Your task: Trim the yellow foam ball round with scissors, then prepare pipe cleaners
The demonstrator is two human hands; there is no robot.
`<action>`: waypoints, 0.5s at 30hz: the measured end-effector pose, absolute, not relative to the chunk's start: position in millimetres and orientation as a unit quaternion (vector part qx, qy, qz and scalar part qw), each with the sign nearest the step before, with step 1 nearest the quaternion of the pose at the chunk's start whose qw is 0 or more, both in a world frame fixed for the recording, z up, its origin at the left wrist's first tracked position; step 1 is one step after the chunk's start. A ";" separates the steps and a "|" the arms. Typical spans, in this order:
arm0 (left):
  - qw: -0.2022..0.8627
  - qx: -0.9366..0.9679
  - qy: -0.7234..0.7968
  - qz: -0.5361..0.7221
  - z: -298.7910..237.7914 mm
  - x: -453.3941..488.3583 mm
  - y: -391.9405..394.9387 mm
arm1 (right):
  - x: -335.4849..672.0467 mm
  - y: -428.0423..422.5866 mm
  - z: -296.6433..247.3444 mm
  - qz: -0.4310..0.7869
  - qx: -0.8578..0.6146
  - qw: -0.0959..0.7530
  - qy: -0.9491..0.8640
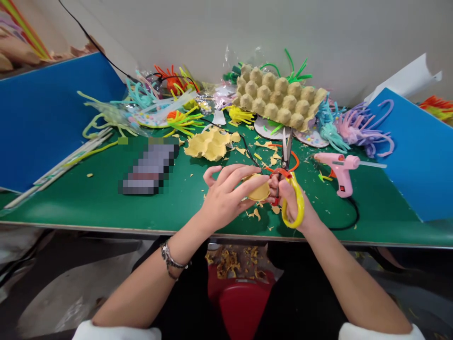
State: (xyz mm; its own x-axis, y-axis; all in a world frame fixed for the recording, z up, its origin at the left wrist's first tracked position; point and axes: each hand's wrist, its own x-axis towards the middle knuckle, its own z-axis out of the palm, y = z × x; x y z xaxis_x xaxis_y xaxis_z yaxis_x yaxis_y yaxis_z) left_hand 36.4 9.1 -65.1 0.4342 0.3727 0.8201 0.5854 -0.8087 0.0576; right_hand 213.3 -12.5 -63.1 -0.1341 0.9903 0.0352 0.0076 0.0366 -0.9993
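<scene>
In my left hand (230,191) is a small yellow egg-carton cup (258,187), gripped by the fingers near the table's front edge. My right hand (295,203) holds scissors (298,203) with yellow and red handles; the blades point away from me and stand a little apart. The fingertips of both hands come close together beside the cup. Beyond my left hand lies a larger cut piece of yellow egg carton (208,143). Yellow carton scraps (256,213) are scattered on the table around and under my hands.
A pink glue gun (339,170) lies to the right, its black cord trailing forward. A blurred phone (150,167) is at left. A grey egg carton (279,97) and colourful pipe cleaners (363,125) line the back. Blue panels (53,118) flank the green table (170,208).
</scene>
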 end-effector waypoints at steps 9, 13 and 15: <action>0.089 -0.867 -0.276 -0.405 -65.9 32.1 10.1 | 207.1 -13.6 -53.0 0.524 -0.451 0.478 -0.542; -0.052 -0.880 -0.292 -0.372 -61.5 30.1 9.9 | 209.2 -9.5 -57.9 0.488 -0.449 0.515 -0.543; -0.135 -0.866 -0.303 -0.373 -59.6 30.3 8.0 | 210.2 -7.8 -59.7 0.475 -0.442 0.529 -0.547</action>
